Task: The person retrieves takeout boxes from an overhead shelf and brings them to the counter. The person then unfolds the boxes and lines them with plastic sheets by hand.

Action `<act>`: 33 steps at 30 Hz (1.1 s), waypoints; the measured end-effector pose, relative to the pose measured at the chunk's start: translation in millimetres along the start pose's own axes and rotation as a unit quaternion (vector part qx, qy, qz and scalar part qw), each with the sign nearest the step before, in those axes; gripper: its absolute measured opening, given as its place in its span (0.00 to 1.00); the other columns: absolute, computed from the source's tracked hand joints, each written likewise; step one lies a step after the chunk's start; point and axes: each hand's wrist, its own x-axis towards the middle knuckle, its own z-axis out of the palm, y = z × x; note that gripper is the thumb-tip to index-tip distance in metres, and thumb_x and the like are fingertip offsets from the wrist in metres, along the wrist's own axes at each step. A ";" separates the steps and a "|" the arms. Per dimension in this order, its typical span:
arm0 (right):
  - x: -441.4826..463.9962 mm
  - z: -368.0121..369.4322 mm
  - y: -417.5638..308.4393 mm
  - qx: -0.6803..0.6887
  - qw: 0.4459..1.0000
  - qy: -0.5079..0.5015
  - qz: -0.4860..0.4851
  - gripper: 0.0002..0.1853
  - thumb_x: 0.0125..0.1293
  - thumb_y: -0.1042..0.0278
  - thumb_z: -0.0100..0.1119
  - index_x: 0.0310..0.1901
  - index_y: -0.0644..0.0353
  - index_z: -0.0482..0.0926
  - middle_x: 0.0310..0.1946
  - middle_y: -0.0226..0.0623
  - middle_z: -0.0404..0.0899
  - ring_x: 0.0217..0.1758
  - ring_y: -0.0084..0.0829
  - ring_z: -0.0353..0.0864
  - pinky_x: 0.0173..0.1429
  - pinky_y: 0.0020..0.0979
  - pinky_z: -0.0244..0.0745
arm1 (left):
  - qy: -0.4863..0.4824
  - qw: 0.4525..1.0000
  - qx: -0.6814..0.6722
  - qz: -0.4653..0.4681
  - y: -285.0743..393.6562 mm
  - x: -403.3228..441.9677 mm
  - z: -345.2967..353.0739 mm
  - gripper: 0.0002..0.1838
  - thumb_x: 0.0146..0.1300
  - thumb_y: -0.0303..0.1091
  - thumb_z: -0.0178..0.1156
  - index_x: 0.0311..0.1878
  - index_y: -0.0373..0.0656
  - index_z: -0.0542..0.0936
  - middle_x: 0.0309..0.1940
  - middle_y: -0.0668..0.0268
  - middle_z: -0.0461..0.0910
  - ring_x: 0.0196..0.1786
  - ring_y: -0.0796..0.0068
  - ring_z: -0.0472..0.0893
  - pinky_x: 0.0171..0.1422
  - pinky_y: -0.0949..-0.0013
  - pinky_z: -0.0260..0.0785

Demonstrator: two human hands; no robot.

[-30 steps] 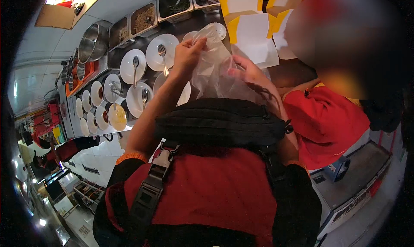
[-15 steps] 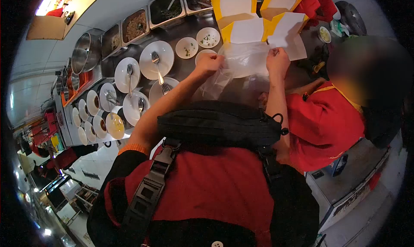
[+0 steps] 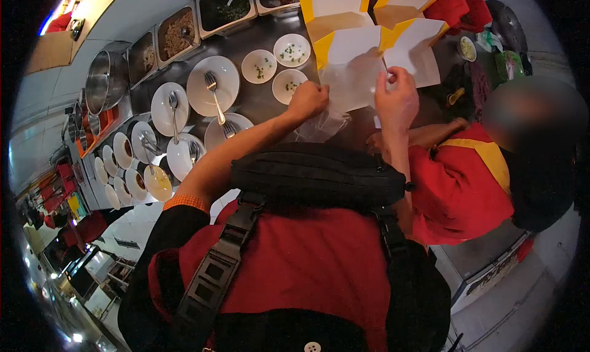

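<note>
My left hand [image 3: 309, 100] is closed in a fist on a clear plastic bag [image 3: 324, 126], which hangs below it over the steel counter. Beside that fist is a small white bowl [image 3: 287, 85] with green bits in it. My right hand [image 3: 396, 99] is raised in front of the open takeaway boxes, thumb and fingers curled together. Whatever lies between those fingertips is too small to make out. Nearest the hands are two open white-and-yellow boxes, a left one [image 3: 351, 57] and a right one [image 3: 424, 57].
Plates with forks [image 3: 213, 85] and several small dishes [image 3: 136, 183] cover the left side. Metal food trays [image 3: 177, 35] line the back. A co-worker in a red shirt [image 3: 461, 186] stands close on the right, an arm reaching beneath my right forearm.
My right hand has turned and its fingers have lifted. The plastic that stretched between both hands now hangs bunched near my left hand. The view has shifted slightly.
</note>
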 end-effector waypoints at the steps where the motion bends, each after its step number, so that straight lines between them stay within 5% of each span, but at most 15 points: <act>1: -3.3 3.6 -1.1 0.037 0.995 -0.097 0.000 0.17 0.61 0.52 0.64 0.46 0.53 0.80 0.37 0.43 0.82 0.43 0.48 0.82 0.46 0.43 0.77 | 0.024 0.999 0.021 0.010 -3.4 7.7 4.2 0.26 0.65 0.48 0.54 0.28 0.29 0.82 0.28 0.39 0.80 0.36 0.40 0.82 0.45 0.49 0.73; 2: -6.3 13.8 0.2 0.035 0.995 -0.097 0.002 0.17 0.61 0.52 0.64 0.46 0.53 0.80 0.37 0.43 0.82 0.43 0.48 0.82 0.46 0.43 0.77 | 0.049 0.998 0.042 0.020 -6.2 13.0 8.2 0.27 0.66 0.48 0.54 0.26 0.29 0.82 0.25 0.39 0.80 0.35 0.40 0.82 0.46 0.49 0.73; 4: -13.0 44.1 6.8 -0.002 0.962 -0.269 -0.042 0.18 0.62 0.50 0.62 0.47 0.52 0.78 0.38 0.43 0.83 0.44 0.48 0.83 0.46 0.44 0.78 | 0.051 0.996 0.060 0.035 -5.7 12.1 9.2 0.27 0.65 0.49 0.54 0.26 0.28 0.82 0.25 0.39 0.79 0.36 0.39 0.82 0.46 0.48 0.73; 8: -20.8 70.6 8.0 -0.078 0.952 -0.286 -0.077 0.22 0.60 0.47 0.62 0.51 0.51 0.75 0.41 0.45 0.84 0.46 0.49 0.84 0.49 0.44 0.78 | 0.017 0.994 0.100 0.032 -4.8 11.8 1.7 0.26 0.64 0.47 0.55 0.27 0.28 0.82 0.28 0.38 0.80 0.37 0.40 0.82 0.45 0.45 0.73; 12: -13.7 67.2 -14.3 -0.101 0.931 -0.350 0.035 0.32 0.57 0.43 0.65 0.58 0.52 0.68 0.45 0.49 0.82 0.50 0.49 0.82 0.51 0.46 0.77 | 0.014 0.982 0.174 0.078 9.2 -2.0 -20.0 0.21 0.63 0.45 0.57 0.31 0.30 0.82 0.30 0.38 0.81 0.37 0.39 0.83 0.44 0.46 0.76; 18: -19.1 80.3 3.6 -0.109 0.930 -0.350 0.023 0.39 0.55 0.43 0.68 0.60 0.57 0.61 0.45 0.51 0.82 0.51 0.50 0.82 0.52 0.46 0.77 | 0.084 0.902 0.300 0.298 28.8 -8.1 -23.4 0.12 0.61 0.39 0.59 0.36 0.39 0.81 0.36 0.50 0.81 0.32 0.46 0.83 0.36 0.50 0.77; 20: -18.6 85.2 11.2 -0.117 0.929 -0.350 0.023 0.39 0.55 0.45 0.69 0.61 0.57 0.61 0.46 0.51 0.82 0.51 0.51 0.82 0.52 0.46 0.76 | 0.005 0.879 0.290 0.377 25.3 4.9 -21.1 0.09 0.59 0.36 0.59 0.37 0.39 0.80 0.40 0.52 0.78 0.31 0.48 0.83 0.34 0.51 0.77; 26: -20.1 76.3 13.2 -0.072 0.940 -0.332 0.019 0.37 0.58 0.49 0.66 0.62 0.58 0.60 0.45 0.53 0.82 0.50 0.53 0.82 0.52 0.49 0.76 | -0.038 0.834 0.434 0.338 17.0 22.5 -9.8 0.11 0.58 0.36 0.59 0.34 0.38 0.81 0.36 0.52 0.81 0.34 0.51 0.84 0.35 0.50 0.76; 33: -25.2 48.7 1.6 0.052 0.952 -0.299 -0.027 0.30 0.61 0.52 0.64 0.60 0.55 0.68 0.47 0.51 0.82 0.50 0.54 0.81 0.53 0.48 0.75 | 0.008 0.860 0.392 0.325 45.0 -4.5 -41.6 0.12 0.58 0.37 0.60 0.31 0.37 0.83 0.30 0.49 0.83 0.36 0.48 0.84 0.40 0.51 0.76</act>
